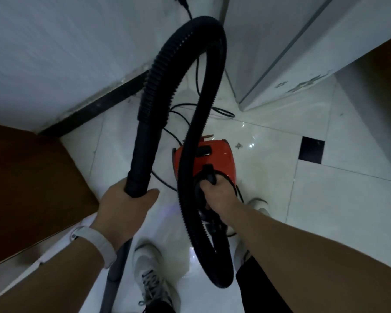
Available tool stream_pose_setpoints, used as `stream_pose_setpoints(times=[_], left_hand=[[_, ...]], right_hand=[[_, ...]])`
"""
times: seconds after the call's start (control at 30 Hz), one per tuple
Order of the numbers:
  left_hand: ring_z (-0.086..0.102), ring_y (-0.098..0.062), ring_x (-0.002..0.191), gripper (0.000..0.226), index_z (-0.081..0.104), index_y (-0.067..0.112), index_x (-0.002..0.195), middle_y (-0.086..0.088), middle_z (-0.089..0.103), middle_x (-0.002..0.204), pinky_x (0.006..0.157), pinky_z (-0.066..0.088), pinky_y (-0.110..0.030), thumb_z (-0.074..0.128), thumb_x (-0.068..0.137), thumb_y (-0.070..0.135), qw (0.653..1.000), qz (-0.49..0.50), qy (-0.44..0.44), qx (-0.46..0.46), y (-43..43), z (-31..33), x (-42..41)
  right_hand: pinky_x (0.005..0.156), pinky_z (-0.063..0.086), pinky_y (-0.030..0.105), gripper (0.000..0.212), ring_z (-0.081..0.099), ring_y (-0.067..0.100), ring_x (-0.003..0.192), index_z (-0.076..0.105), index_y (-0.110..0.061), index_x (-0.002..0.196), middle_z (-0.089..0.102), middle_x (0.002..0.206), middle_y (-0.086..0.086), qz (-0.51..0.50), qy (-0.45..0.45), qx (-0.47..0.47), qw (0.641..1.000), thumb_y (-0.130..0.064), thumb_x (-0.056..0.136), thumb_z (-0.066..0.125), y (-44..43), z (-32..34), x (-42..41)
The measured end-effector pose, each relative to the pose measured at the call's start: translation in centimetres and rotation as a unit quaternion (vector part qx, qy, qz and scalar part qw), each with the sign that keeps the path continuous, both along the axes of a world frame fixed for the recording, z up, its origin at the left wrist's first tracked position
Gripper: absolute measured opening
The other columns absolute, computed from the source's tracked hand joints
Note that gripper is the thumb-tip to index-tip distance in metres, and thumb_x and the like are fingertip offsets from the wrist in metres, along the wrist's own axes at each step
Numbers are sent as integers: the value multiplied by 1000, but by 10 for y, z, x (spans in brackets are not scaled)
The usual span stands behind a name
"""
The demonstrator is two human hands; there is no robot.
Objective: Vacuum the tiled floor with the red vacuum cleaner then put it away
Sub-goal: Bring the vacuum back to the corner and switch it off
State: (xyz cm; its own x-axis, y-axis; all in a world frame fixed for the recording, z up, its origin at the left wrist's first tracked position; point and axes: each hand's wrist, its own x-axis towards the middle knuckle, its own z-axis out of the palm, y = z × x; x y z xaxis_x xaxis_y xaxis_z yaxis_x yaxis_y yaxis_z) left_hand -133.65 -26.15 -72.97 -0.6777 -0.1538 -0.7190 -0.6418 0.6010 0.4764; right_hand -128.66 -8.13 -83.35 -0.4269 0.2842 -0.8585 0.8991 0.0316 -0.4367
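The red vacuum cleaner (215, 158) sits low over the white tiled floor (269, 143), in the middle of the view. My right hand (217, 193) grips its black carry handle from above. A black ribbed hose (185, 50) arches high from the body and comes down on the left into a smooth black tube. My left hand (124, 206) is wrapped around that tube's lower end, with a grey wand (117, 267) running on below my wrist. A thin black power cord (221, 112) lies looped on the tiles behind the vacuum.
A brown wooden surface (32, 181) stands close on the left. A white wall with a dark skirting (95, 105) runs behind it. A pale grey appliance (303, 53) fills the upper right. My white shoes (151, 274) are on the tiles below. One black inset tile (312, 149) lies to the right.
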Motion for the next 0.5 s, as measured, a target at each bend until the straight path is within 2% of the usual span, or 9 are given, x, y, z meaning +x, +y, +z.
stream_pose_setpoints(times=[0.17,0.23,0.3,0.4,0.5], left_hand=[[54,-27,62,36,53,-13,89,-31,60,79,47,42,-25,71,82,17,1000,5,-5,-6,-9,-11,-1],[54,-27,60,35,54,-13,90,-28,59,74,42,42,-21,72,82,16,1000,15,-2,-4,-11,-10,1],[55,-28,61,34,54,-13,89,-24,59,72,46,43,-25,72,81,16,1000,24,-1,-10,-11,-3,3],[54,-30,63,37,52,-13,87,-33,60,78,55,41,-30,72,81,17,1000,21,7,-23,-15,21,5],[51,-29,58,37,51,-12,85,-34,60,77,53,39,-30,72,81,18,999,9,27,-24,-16,62,3]], right_hand=[[42,41,19,20,51,20,55,61,-2,93,56,71,10,26,7,12,1000,-20,91,55,2,-14,-1],[49,47,24,17,52,20,56,59,-6,88,55,71,9,51,15,10,999,-22,91,55,2,-14,0],[63,51,33,19,58,22,64,56,-9,88,58,74,8,78,15,19,997,-28,90,57,4,-7,1],[58,40,23,23,55,14,71,53,-11,98,56,80,0,121,27,37,992,-32,93,59,9,17,1],[60,41,27,28,56,18,80,50,-9,112,58,94,4,163,24,47,985,-29,94,56,8,59,7]])
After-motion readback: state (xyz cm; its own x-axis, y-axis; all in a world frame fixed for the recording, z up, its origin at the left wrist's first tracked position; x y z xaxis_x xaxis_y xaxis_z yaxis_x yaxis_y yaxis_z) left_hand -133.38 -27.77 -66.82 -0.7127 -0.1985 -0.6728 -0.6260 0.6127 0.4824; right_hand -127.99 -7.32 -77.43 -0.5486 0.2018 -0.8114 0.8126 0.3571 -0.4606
